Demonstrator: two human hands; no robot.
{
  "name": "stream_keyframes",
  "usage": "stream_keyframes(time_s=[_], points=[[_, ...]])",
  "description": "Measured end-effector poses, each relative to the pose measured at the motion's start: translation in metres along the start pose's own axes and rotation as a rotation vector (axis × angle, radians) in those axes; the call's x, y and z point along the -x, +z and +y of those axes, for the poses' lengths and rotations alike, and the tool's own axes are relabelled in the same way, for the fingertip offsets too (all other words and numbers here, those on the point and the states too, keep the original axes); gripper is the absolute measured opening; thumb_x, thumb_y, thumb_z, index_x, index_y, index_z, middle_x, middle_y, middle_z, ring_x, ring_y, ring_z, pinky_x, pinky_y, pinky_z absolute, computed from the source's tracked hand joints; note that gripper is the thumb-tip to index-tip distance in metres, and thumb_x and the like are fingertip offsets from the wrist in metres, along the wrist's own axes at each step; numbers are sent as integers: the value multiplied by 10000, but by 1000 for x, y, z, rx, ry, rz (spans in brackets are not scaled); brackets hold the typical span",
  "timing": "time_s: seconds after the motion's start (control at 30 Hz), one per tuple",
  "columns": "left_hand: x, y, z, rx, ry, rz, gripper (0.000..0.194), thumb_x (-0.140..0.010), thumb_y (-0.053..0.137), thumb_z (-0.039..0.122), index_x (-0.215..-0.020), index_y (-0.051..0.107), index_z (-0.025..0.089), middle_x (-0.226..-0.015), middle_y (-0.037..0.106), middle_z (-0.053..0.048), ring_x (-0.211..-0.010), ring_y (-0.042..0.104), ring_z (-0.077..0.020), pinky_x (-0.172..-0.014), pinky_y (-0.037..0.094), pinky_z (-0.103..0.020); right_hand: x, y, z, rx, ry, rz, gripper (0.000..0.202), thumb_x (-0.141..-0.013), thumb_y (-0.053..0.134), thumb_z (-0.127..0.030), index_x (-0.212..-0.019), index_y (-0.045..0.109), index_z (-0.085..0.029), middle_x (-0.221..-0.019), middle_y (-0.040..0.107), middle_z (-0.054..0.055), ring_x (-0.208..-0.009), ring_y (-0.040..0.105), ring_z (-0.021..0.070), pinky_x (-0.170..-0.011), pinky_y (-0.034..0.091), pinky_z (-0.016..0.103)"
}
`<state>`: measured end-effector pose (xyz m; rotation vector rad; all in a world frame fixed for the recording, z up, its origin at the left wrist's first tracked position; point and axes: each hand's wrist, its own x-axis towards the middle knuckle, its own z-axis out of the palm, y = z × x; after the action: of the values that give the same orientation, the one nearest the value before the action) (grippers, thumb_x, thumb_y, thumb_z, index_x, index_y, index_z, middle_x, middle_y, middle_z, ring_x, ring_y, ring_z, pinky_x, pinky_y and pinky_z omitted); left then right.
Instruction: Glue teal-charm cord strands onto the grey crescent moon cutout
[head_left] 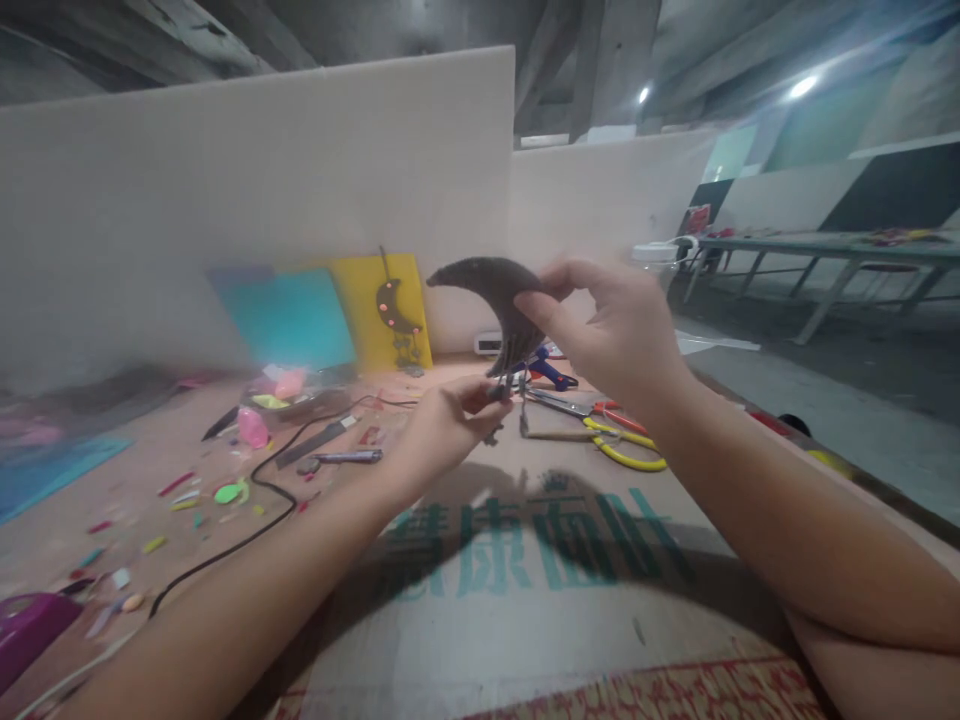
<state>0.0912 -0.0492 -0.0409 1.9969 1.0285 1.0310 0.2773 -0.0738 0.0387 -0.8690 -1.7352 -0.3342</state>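
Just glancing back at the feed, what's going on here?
A person's right hand holds up a dark crescent by its upper part, while the left hand has its fingertips at the small hanging pieces below the crescent's lower tip. Nothing else is in either hand. Farther back, a similar crescent with pink dots shows against an upright yellow sheet. A yellow-handled tool lies just beyond the hands.

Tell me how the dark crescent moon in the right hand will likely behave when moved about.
The crescent moon is probably fairly stiff: its tip juts out unsupported without drooping. It looks light, since the right hand holds it up by one edge. The strings hanging below seem thin, so they may swing or tangle.
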Motion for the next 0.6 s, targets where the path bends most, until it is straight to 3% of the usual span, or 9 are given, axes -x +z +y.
stream_keyframes(time_s=[0.07, 0.2, 0.3, 0.43, 0.6], points=[[-2, 1, -3, 47, -11, -1, 291, -894, 655, 439, -995, 769, 192, -965, 784, -54, -923, 710, -234, -882, 543, -375, -1, 2, 4, -14, -3, -12, 129, -897, 683, -277, -784, 686, -217, -784, 707, 11, -767, 630, 182, -744, 473, 329], [-4, -2, -1, 123, -46, -115, 383, -902, 641, 503, -1043, 781, 175, -1082, 784, -86, -1077, 687, -271, -1000, 510, -407, -4, 5, 12, -42, 20, -25, 126, -892, 681, -269, -786, 674, -199, -779, 698, 4, -760, 623, 173, -744, 466, 322], [-6, -4, 0, 156, -53, -177, 383, -890, 650, 462, -1077, 768, 149, -1074, 772, -104, -1031, 677, -248, -930, 525, -370, -5, 6, 15, -50, 33, -26, 117, -885, 688, -270, -798, 676, -191, -769, 692, 3, -750, 620, 167, -737, 461, 314], [-9, -4, -7, 115, -70, -150, 325, -849, 660, 363, -1049, 775, 135, -974, 758, -94, -855, 645, -188, -774, 511, -311, -6, 4, 16, -37, 53, -26, 110, -880, 693, -279, -810, 692, -194, -780, 706, 11, -754, 625, 167, -724, 466, 303], [-11, -4, -16, 145, -87, -143, 440, -842, 660, 461, -1120, 761, 134, -884, 751, -81, -751, 620, -162, -677, 485, -285, -7, 0, 13, 1, 87, -32, 118, -890, 680, -303, -831, 717, -208, -809, 731, 25, -773, 638, 178, -739, 485, 314]])
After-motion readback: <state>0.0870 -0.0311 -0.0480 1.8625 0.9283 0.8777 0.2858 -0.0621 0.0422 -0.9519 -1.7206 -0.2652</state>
